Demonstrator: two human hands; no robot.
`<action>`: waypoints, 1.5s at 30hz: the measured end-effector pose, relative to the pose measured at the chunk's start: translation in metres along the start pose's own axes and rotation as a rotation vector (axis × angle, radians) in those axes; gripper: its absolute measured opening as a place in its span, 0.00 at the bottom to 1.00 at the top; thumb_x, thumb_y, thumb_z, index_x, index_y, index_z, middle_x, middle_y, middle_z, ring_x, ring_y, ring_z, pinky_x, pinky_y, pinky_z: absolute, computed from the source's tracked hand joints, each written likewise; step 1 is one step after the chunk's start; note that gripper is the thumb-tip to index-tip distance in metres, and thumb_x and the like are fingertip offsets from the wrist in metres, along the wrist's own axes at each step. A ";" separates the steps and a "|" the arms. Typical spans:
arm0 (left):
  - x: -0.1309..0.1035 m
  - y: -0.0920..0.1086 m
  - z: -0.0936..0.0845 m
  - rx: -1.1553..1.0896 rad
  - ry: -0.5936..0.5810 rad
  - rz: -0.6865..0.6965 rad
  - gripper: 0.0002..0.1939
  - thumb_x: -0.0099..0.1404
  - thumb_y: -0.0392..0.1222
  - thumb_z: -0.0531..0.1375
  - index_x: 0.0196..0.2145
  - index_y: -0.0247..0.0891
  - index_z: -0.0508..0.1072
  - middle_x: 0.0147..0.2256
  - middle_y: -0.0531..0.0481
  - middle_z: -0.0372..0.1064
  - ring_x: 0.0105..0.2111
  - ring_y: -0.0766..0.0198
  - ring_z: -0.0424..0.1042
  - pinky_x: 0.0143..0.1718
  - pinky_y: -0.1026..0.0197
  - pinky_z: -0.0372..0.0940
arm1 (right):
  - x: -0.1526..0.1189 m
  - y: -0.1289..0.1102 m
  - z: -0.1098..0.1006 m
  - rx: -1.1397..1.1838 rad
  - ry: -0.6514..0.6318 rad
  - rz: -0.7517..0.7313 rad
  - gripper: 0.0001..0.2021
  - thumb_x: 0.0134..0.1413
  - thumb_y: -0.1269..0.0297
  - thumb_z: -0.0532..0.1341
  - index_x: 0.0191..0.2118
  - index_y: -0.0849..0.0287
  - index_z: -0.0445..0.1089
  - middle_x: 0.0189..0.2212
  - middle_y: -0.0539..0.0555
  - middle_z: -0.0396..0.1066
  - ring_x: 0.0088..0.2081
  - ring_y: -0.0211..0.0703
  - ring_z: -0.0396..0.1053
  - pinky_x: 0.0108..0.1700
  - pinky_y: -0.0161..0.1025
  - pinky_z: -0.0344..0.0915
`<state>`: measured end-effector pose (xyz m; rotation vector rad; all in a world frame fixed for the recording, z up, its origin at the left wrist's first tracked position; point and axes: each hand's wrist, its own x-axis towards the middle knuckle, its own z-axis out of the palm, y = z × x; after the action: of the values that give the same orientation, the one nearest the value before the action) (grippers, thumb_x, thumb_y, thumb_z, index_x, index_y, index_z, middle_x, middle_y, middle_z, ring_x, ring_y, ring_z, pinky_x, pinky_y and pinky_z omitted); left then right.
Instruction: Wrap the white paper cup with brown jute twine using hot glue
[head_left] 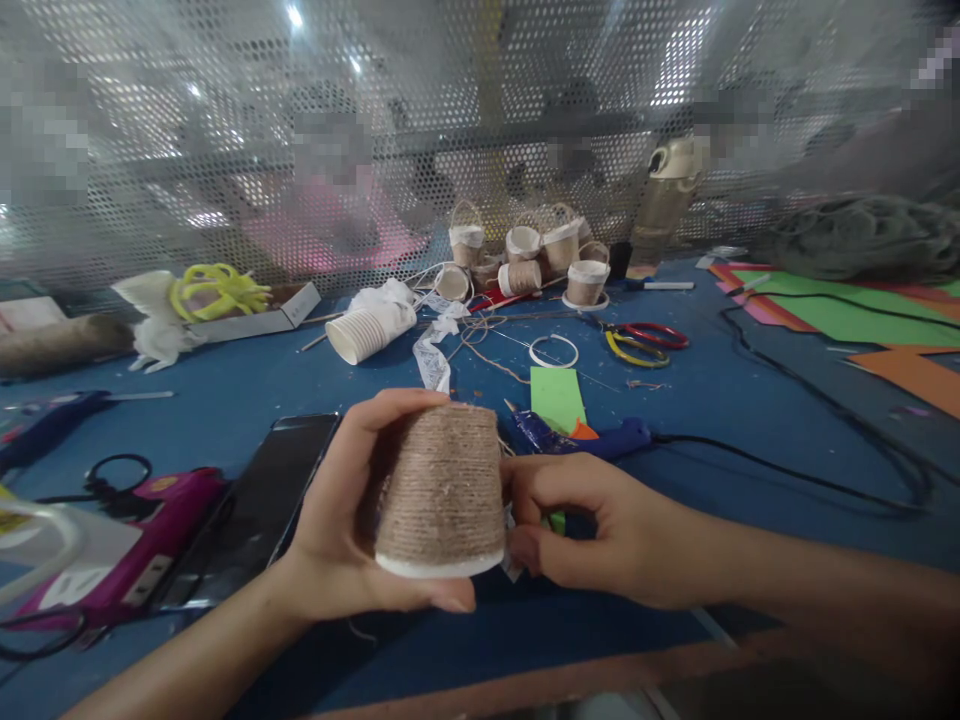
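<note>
A paper cup wound with brown jute twine (pixel 444 485) is in my left hand (pixel 337 525), upside down with its white rim at the bottom. The fingers of that hand reach round the far side and the thumb lies under the rim. At the cup's right side is my right hand (pixel 577 525), its fingers curled in and their tips partly hidden behind the cup. A scrap of white lacy material shows by the right thumb; whether the fingers grip it is unclear. Just beyond lies a blue glue gun (pixel 600 440) beside a green paper piece (pixel 556 397).
Scissors (pixel 645 340), a white ring (pixel 553 351), stacked paper cups (pixel 367 330) and several small twine baskets (pixel 561 245) stand farther back. At left are a phone (pixel 259 500) and a magenta power strip (pixel 142 540). Coloured paper (pixel 817 305) and a black cord (pixel 810 395) lie right.
</note>
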<state>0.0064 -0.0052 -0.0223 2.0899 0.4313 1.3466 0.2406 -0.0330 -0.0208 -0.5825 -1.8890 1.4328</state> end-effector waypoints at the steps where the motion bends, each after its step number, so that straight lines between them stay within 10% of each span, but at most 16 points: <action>1: 0.000 0.000 -0.001 0.020 -0.014 -0.019 0.47 0.49 0.54 0.79 0.63 0.44 0.68 0.53 0.49 0.74 0.50 0.59 0.77 0.52 0.63 0.74 | 0.000 0.000 0.000 -0.011 0.002 -0.010 0.15 0.61 0.70 0.64 0.25 0.57 0.60 0.30 0.47 0.65 0.33 0.35 0.63 0.36 0.36 0.62; 45: 0.004 0.005 -0.004 0.145 -0.141 0.002 0.45 0.54 0.58 0.76 0.64 0.43 0.66 0.53 0.47 0.72 0.50 0.56 0.75 0.52 0.59 0.72 | -0.006 -0.004 0.001 -0.291 -0.076 -0.038 0.04 0.63 0.68 0.63 0.36 0.60 0.75 0.40 0.55 0.72 0.37 0.39 0.70 0.50 0.42 0.73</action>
<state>0.0041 -0.0052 -0.0147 2.2874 0.4798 1.1901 0.2444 -0.0388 -0.0183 -0.6314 -2.1765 1.1778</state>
